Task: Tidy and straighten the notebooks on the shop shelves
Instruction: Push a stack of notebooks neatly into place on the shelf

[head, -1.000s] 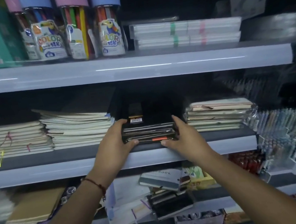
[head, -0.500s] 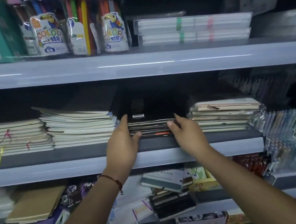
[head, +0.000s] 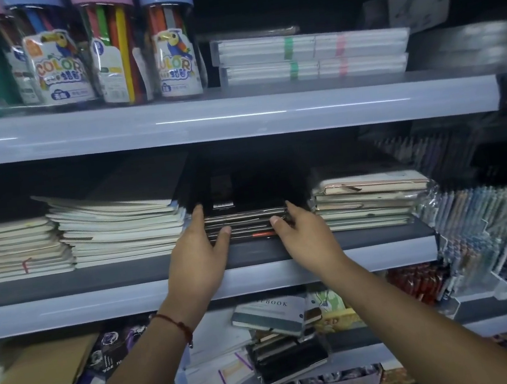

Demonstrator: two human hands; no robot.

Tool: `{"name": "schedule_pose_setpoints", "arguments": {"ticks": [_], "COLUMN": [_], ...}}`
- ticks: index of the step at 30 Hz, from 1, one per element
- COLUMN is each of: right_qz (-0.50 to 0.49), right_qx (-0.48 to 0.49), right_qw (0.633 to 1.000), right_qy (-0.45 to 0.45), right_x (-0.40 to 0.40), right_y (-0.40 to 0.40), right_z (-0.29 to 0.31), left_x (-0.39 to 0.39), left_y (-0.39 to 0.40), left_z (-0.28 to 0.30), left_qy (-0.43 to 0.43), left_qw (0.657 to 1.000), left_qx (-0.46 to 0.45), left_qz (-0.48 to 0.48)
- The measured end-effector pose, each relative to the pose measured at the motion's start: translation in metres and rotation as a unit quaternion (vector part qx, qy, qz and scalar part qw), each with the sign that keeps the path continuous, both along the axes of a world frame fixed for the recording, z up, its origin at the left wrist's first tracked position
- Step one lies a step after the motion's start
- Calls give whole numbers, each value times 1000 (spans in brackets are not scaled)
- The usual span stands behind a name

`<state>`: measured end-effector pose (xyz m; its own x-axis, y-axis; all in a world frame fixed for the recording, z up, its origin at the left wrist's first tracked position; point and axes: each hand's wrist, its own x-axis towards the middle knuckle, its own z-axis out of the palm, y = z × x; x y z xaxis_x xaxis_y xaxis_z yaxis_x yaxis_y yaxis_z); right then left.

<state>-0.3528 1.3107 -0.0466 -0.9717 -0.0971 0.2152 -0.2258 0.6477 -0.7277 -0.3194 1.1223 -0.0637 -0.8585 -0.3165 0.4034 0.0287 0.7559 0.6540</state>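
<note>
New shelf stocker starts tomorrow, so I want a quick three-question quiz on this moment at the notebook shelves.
1. True or false: both hands touch the black notebook stack.
2. Which stack lies directly to the right of it? A) pale wrapped notebooks B) marker tubs
3. Fill in: the red cord bracelet is on the ___ wrist.

Key: 1 true: the left hand and right hand flank it on the middle shelf. 2 A. 3 left.

A short stack of black notebooks (head: pixel 245 222) lies flat on the middle shelf (head: pixel 96 278); edges nearly flush; cream notebook stacks (head: pixel 119 232) sit just beside it on either side.
</note>
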Motion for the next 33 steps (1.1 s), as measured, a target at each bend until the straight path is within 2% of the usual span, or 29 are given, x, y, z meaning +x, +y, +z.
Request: {"name": "schedule_pose_setpoints", "arguments": {"ticks": [4,6,8,10,14,17,19,21,23,24,26,27,33], "right_qz": [19,42,53,48,-3,-53,-83,-114,-155,-168,-158,-150,-154], "right_qx": [0,17,48,82,161,174,135,46,-59,-121,-247,-281,-330], "right_qw": [1000,998,997,995,969,950,950,960,967,970,956,947,929], "right_qy": [-21,-38,-19,27,189,256,269,253,191,131,0,-40,-66], "right_x": [3,10,23,41,56,44,33,23,10,2,-14,-21,-35], "right_y": [2,9,23,45,100,137,157,171,181,183,183,182,174], "right_z": [7,12,15,14,10,8,9,12,17,18,18,16,12], "left_x": [11,27,45,57,50,29,9,-9,-21,-26,-33,-37,-44], "left_y": [3,11,25,42,82,113,132,152,168,175,183,185,188], "left_z": [7,7,2,-3,5,20,28,33,37,37,37,35,28], "left_qy": [-37,-31,13,54,82,81,54,2,-53,-72,-81,-73,-47], "left_qw": [999,997,990,983,977,975,977,970,949,941,934,934,937], "left_qx": [-13,-65,-143,-174,-167,-110,-21,114,237,269,303,312,311], "left_qz": [-13,1,10,-8,-103,-173,-203,-214,-201,-192,-171,-161,-152]}}
